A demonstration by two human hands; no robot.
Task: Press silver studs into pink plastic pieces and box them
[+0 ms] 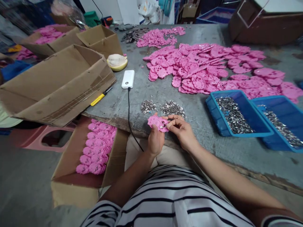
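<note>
My left hand [156, 140] grips a flat pink plastic piece [155, 121] by its lower edge, thumb on top, just over the table's front edge. Small metal bits show on the piece's right part. There the fingertips of my right hand [181, 129] are pinched together against the surface; whether a small metal part sits between them is too small to tell. Right behind the hands lie two little heaps of shiny metal parts, a smaller heap [148, 106] on the left and a larger heap [174, 108] on the right.
Many pink pieces [201, 69] cover the table's back. Two blue trays [243, 135] of metal parts stand at right. A white power bank [128, 78] with a black cable and a yellow cutter [97, 99] lie left. Below, a cardboard box [71, 190] holds stacked pink pieces.
</note>
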